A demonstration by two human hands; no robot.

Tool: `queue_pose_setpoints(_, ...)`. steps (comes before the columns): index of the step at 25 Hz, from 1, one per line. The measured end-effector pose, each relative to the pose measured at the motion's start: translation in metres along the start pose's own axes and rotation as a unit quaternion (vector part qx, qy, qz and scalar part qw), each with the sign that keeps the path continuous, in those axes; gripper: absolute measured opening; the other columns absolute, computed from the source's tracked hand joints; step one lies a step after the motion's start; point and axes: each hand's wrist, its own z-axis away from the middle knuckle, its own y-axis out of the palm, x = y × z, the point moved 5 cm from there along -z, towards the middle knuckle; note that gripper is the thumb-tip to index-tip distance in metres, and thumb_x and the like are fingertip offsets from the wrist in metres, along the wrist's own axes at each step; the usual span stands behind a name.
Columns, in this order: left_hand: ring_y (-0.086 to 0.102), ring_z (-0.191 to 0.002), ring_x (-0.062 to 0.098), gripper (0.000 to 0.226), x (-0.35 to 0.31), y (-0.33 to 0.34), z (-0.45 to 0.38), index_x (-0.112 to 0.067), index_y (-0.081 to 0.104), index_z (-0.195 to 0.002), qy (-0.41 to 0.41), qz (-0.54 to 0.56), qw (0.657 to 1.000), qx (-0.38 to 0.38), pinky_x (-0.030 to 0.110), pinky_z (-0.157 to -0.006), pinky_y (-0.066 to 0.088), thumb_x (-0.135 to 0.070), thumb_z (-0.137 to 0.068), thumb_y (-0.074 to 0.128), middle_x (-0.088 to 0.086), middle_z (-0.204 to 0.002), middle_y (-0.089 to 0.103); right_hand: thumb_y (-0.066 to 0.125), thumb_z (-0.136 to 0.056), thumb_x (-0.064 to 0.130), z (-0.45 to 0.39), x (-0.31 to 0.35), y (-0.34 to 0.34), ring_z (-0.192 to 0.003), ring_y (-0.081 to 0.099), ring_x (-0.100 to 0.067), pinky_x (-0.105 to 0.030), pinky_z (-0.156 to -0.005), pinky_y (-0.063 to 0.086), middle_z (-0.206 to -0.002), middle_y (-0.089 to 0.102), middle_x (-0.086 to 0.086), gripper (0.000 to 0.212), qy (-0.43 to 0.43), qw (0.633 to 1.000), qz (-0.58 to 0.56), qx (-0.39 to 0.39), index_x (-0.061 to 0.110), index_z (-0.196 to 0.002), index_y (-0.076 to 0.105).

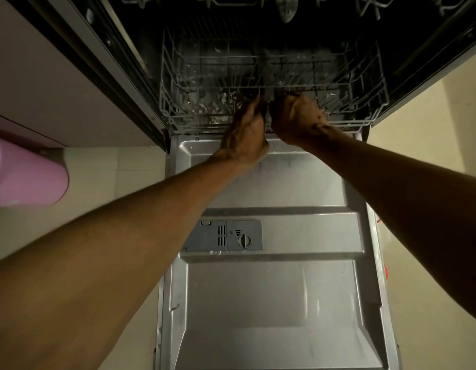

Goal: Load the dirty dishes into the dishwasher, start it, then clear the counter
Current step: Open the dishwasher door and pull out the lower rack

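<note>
The dishwasher stands open, its steel door (271,303) folded down flat toward me. The grey wire lower rack (194,84) sits inside the dark tub and looks empty of dishes. My left hand (246,134) and my right hand (298,117) are side by side at the middle of the rack's front rim. Fingers of both hands curl over the front wire. No dirty dishes are in view.
A detergent dispenser (231,235) with a round knob sits in the door's inner panel. The upper rack (258,2) shows at the top edge. A pink cylindrical container (23,174) lies at the left on the pale tiled floor. Cabinet fronts (44,84) flank the left side.
</note>
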Motion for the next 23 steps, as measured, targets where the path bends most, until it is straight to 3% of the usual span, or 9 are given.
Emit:
queue_pose_setpoints(1, 0.032, -0.141, 0.027, 0.073, -0.001, 0.002, 0.007, -0.004, 0.031, -0.149, -0.003, -0.005, 1.0, -0.001, 0.034, -0.111, 0.038, 0.0, -0.084, 0.062, 0.011, -0.155, 0.029, 0.032, -0.101, 0.023, 0.004, 0.0, 0.004, -0.085, 0.056, -0.023, -0.031, -0.066, 0.042, -0.107, 0.063, -0.012, 0.034, -0.001, 1.0, -0.002, 0.016, 0.01, -0.11, 0.062)
queue_pose_setpoints(3, 0.028, -0.144, 0.026, 0.074, -0.001, 0.006, 0.018, -0.003, 0.029, -0.15, -0.008, -0.014, 1.0, 0.0, 0.033, -0.114, 0.034, -0.001, -0.084, 0.063, 0.01, -0.157, 0.026, 0.028, -0.097, 0.026, 0.014, -0.003, 0.013, -0.082, 0.056, -0.024, -0.03, -0.062, 0.04, -0.104, 0.062, -0.013, 0.036, -0.01, 1.0, -0.018, 0.006, 0.012, -0.106, 0.061)
queue_pose_setpoints(7, 0.031, -0.142, 0.025, 0.07, -0.006, 0.008, 0.031, -0.003, 0.029, -0.15, -0.027, -0.018, 0.999, 0.008, 0.033, -0.115, 0.033, -0.005, -0.087, 0.06, 0.011, -0.156, 0.029, 0.034, -0.098, 0.017, 0.034, 0.002, 0.018, -0.079, 0.051, -0.022, -0.032, -0.065, 0.037, -0.102, 0.064, -0.014, 0.031, -0.008, 0.999, -0.02, 0.027, 0.009, -0.107, 0.062)
queue_pose_setpoints(12, 0.036, -0.139, 0.023, 0.066, -0.016, 0.01, 0.062, -0.005, 0.032, -0.149, -0.036, -0.003, 0.999, 0.006, 0.028, -0.112, 0.034, -0.005, -0.088, 0.057, 0.008, -0.154, 0.033, 0.033, -0.099, 0.02, 0.069, 0.005, 0.022, -0.079, 0.051, -0.02, -0.031, -0.07, 0.037, -0.101, 0.064, -0.012, 0.032, 0.0, 0.999, -0.04, -0.012, 0.009, -0.105, 0.062)
queue_pose_setpoints(16, 0.042, -0.133, 0.023, 0.062, -0.028, 0.013, 0.093, -0.004, 0.036, -0.147, -0.047, 0.008, 0.999, 0.008, 0.025, -0.106, 0.037, -0.003, -0.089, 0.057, 0.009, -0.148, 0.039, 0.033, -0.1, 0.022, 0.103, 0.013, 0.028, -0.089, 0.06, -0.025, -0.037, -0.084, 0.049, -0.099, 0.065, -0.01, 0.032, 0.002, 0.999, -0.041, -0.03, 0.01, -0.104, 0.062)
queue_pose_setpoints(21, 0.041, -0.136, 0.025, 0.061, -0.039, 0.019, 0.137, -0.003, 0.034, -0.147, -0.072, 0.021, 0.997, 0.038, 0.03, -0.11, 0.038, -0.002, -0.09, 0.055, 0.012, -0.151, 0.038, 0.037, -0.101, 0.021, 0.15, 0.023, 0.035, -0.088, 0.062, -0.024, -0.041, -0.094, 0.05, -0.096, 0.064, -0.009, 0.026, 0.024, 0.998, -0.064, 0.012, 0.01, -0.102, 0.061)
queue_pose_setpoints(23, 0.037, -0.139, 0.024, 0.062, -0.045, 0.02, 0.153, -0.004, 0.034, -0.148, -0.085, 0.025, 0.994, 0.061, 0.028, -0.112, 0.034, -0.002, -0.09, 0.057, 0.011, -0.153, 0.036, 0.039, -0.101, 0.021, 0.169, 0.025, 0.035, -0.085, 0.062, -0.024, -0.042, -0.091, 0.051, -0.094, 0.064, -0.009, 0.025, 0.035, 0.995, -0.09, 0.022, 0.011, -0.099, 0.062)
